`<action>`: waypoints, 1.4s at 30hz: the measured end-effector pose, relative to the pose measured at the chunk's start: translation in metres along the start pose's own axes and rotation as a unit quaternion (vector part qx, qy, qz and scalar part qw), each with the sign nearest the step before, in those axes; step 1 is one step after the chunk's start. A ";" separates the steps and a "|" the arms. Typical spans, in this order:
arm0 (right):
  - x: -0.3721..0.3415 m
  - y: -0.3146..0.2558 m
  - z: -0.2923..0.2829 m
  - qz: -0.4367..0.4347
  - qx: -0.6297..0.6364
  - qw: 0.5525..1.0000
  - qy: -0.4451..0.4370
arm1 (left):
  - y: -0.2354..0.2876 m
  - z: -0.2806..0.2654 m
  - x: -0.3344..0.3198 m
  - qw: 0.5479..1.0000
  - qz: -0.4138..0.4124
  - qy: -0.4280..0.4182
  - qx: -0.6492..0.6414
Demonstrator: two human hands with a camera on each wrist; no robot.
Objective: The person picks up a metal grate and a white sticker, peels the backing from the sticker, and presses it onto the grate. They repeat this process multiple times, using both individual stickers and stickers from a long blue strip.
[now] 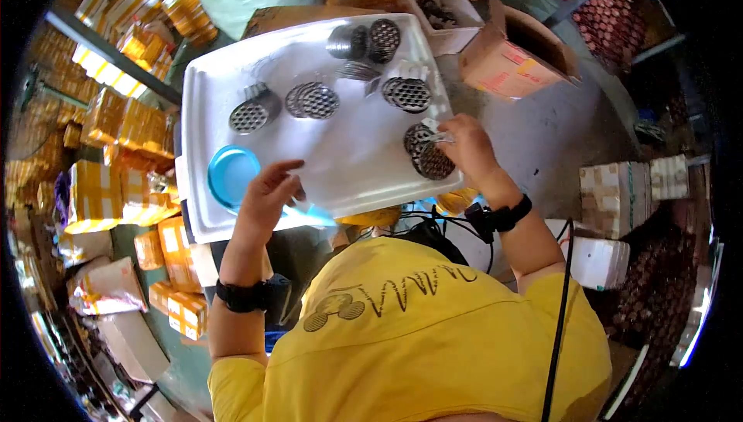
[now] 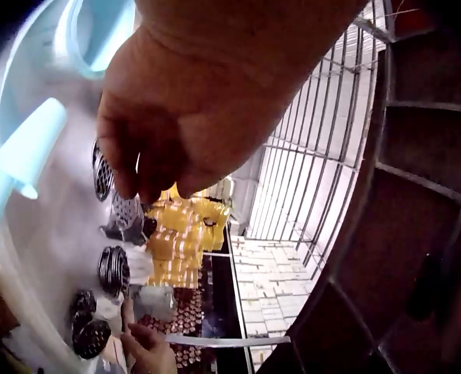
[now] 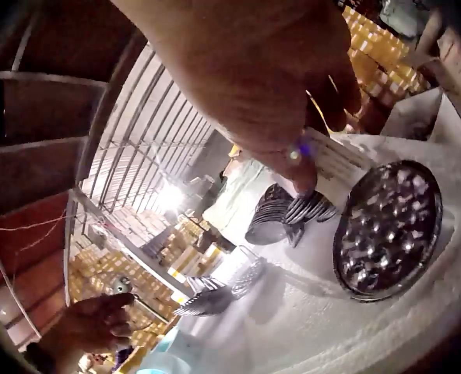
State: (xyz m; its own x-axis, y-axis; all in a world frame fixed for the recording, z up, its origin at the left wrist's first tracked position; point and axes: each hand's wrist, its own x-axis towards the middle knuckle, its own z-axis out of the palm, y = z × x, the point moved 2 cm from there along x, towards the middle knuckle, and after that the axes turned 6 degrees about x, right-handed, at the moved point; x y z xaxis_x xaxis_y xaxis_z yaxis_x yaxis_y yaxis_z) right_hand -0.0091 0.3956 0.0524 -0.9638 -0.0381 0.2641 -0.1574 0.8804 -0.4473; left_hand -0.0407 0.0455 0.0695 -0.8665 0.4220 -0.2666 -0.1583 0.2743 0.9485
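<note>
At the near right corner of the white desk point(image 1: 348, 167), my right hand point(image 1: 470, 147) is pinching a white card point(image 3: 341, 162) right by a pile of dark discs point(image 1: 432, 162). Easy now: that card looks light and bendy, so grip its edge. Those discs, probably stiff metal, could slide; rims are best. Left hand point(image 1: 267, 194) hovers, loosely curled, seemingly bare.

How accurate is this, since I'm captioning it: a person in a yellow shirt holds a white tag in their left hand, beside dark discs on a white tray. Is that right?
One thing is wrong: the right hand, not the left hand, holds the white tag, as the right wrist view shows. The yellow shirt, dark discs and white tray are right.
</note>
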 end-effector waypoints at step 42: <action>0.023 -0.182 0.128 0.005 0.456 0.837 -0.303 | -0.092 0.023 -0.039 0.897 -0.115 0.166 -0.392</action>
State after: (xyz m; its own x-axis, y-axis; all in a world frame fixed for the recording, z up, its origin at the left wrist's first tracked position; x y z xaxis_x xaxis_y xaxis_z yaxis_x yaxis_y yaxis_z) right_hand -0.0307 0.1738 0.0304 -0.8548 -0.5091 -0.1006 0.0180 0.1646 -0.9862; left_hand 0.0190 0.0236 -0.0116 -0.8405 0.1150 -0.5295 -0.5232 -0.4267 0.7377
